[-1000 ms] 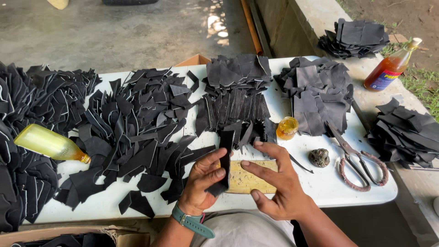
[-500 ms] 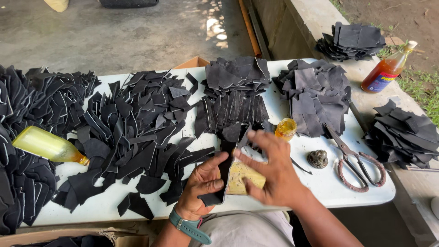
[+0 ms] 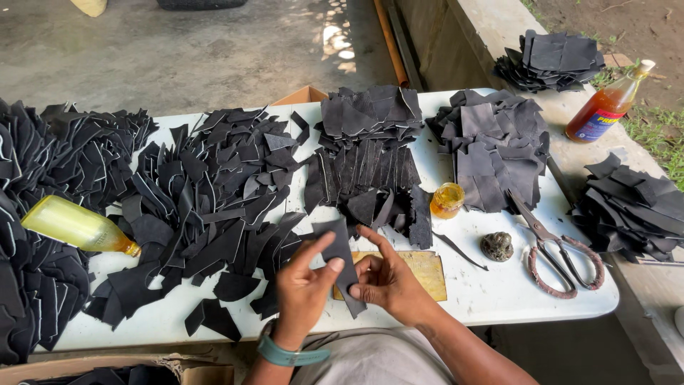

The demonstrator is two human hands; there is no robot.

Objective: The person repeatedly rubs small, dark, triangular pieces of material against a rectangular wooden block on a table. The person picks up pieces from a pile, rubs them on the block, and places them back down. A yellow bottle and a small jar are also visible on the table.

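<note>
Both hands, left hand [image 3: 303, 281] and right hand [image 3: 388, 281], now pinch the black strip [image 3: 342, 260] lifted off the yellow pad [image 3: 420, 274], grips closed on it, at 6 o'clock on the tabletop [image 3: 499, 299].

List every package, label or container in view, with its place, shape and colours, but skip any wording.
Amber bottle: on the ledge at far right, upright, pale cap, blue and red label.
Yellow bottle: lying on black scraps at left, no label seen.
Small jar: on the table, round, orange-yellow.
Cardboard box: behind the table, only a brown corner shows.
</note>
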